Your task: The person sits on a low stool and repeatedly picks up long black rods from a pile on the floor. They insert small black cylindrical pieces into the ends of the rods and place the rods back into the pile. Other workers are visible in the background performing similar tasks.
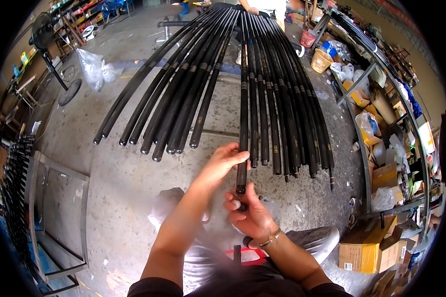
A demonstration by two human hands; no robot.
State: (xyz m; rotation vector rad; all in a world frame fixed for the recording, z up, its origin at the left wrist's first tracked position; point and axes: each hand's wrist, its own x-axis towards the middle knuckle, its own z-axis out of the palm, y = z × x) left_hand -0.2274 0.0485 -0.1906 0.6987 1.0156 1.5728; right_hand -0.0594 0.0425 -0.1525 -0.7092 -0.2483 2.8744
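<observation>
My left hand (223,163) is closed round the butt section of a long black fishing rod (243,114). The rod points away from me, its near end just above my right hand (252,215). In the curled fingers of that hand is a small dark end cap (242,206) with a pale spot, just below the rod's butt. Rod and cap look apart, though fingers partly hide the cap. More black rods (295,128) lie side by side to the right of the held one, and another group (183,99) fans out to the left.
A metal shelf (366,163) full of boxes and bags runs along the right, with a cardboard box (364,247) on the floor. At left stand a metal frame (86,213) and a fan (59,74). Another person (252,10) is at the rods' far end.
</observation>
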